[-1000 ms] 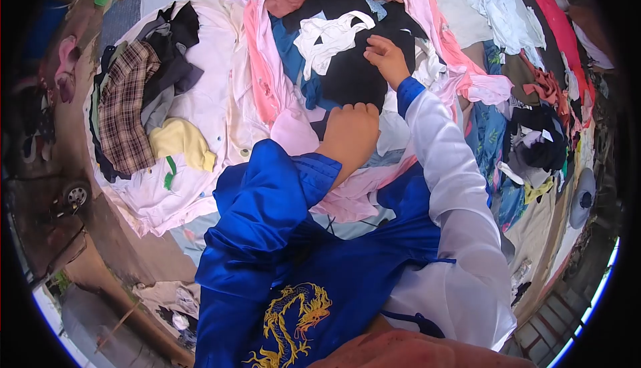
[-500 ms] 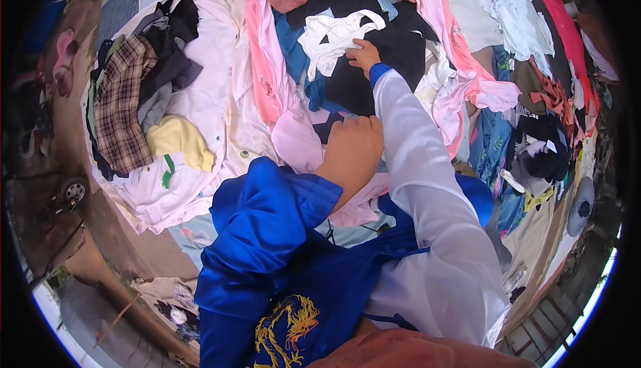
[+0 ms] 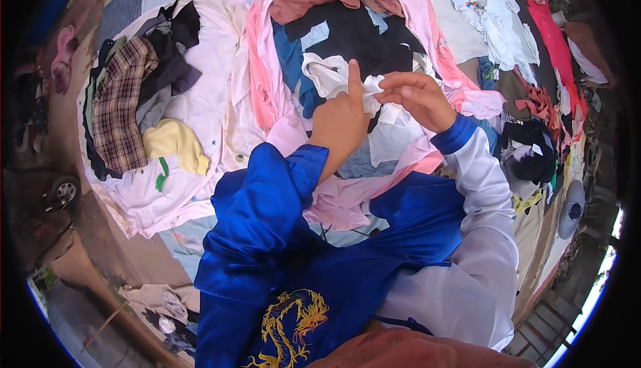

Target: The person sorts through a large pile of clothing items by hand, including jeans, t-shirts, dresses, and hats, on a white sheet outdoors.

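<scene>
Over the middle pile of clothes, my left hand point(image 3: 342, 118) extends its index finger across a small white garment point(image 3: 325, 74); its other fingers are curled. My right hand point(image 3: 419, 98), thumb and fingers together, pinches the right end of this garment. Black cloth point(image 3: 354, 31) lies beyond both hands. Below them are white and grey-blue cloths point(image 3: 390, 142), partly hidden by my hands. A pink cloth point(image 3: 264, 68) rings the pile.
On the left, a pale pink sheet point(image 3: 230, 111) carries a plaid garment point(image 3: 120, 111), dark clothes and a yellow one point(image 3: 175, 144). White clothes point(image 3: 497, 21) lie at upper right, with a dark pile point(image 3: 531, 151) below them.
My right hand has moved right and nearer, drawing the white garment toward me. My left hand has risen slightly, and its index finger is now extended.
</scene>
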